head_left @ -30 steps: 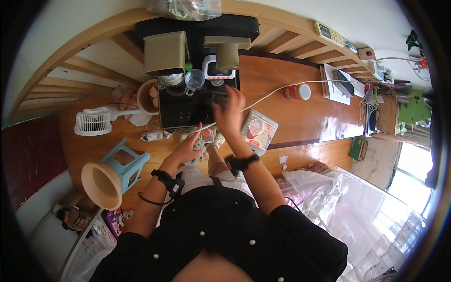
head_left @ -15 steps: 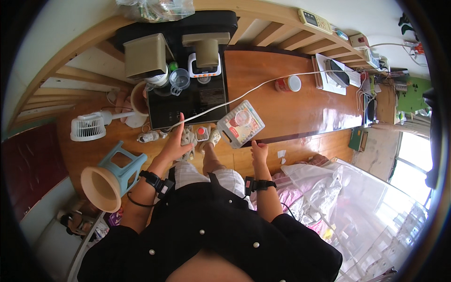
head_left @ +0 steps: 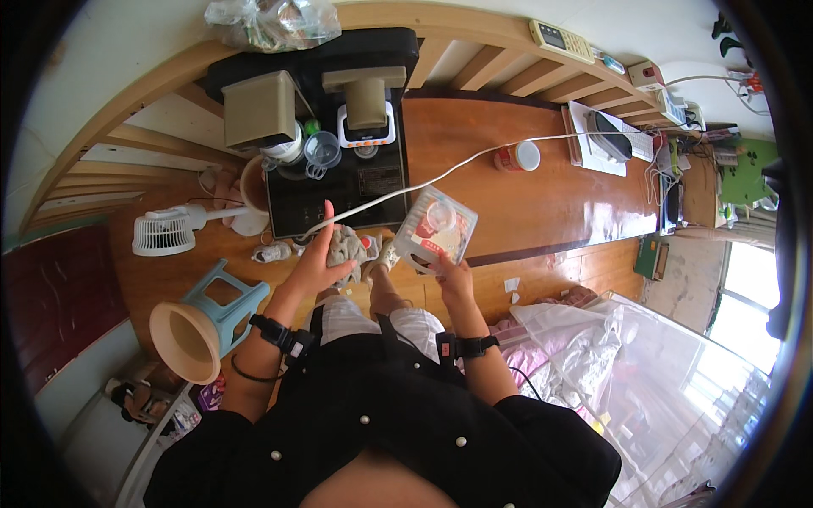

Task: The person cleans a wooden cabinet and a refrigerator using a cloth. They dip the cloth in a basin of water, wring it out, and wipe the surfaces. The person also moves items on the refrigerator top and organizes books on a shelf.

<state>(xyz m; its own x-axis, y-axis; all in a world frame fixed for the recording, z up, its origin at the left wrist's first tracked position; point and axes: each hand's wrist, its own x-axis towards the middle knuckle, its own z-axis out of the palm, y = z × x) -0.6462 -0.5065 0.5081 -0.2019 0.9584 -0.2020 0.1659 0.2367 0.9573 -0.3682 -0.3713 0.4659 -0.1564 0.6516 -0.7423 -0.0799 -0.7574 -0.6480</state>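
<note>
My right hand (head_left: 454, 279) grips the near edge of a flat, clear plastic case (head_left: 461, 233), thumb on top. The case has a handle and a red and yellow printed insert; a round clear shape (head_left: 440, 217) shows on its upper face. It lies tilted at the front edge of the brown table (head_left: 466, 127), beside the black cooktop-like panel. My left hand (head_left: 320, 261) is raised left of the case, fingers apart, with nothing visible in it. A white cable (head_left: 406, 190) runs across the table and passes close behind its fingers.
A clear cup (head_left: 322, 151) and a small white-and-orange device (head_left: 367, 125) stand on the black panel (head_left: 339, 203). A red jar with a white lid (head_left: 518, 157) sits farther right. On the left are a white fan (head_left: 165, 230), a blue stool (head_left: 224, 296) and a beige bucket (head_left: 186, 343).
My right hand has moved up and left onto the case's near edge and taken hold of it. The case has turned slightly. My left hand stays raised and open.
</note>
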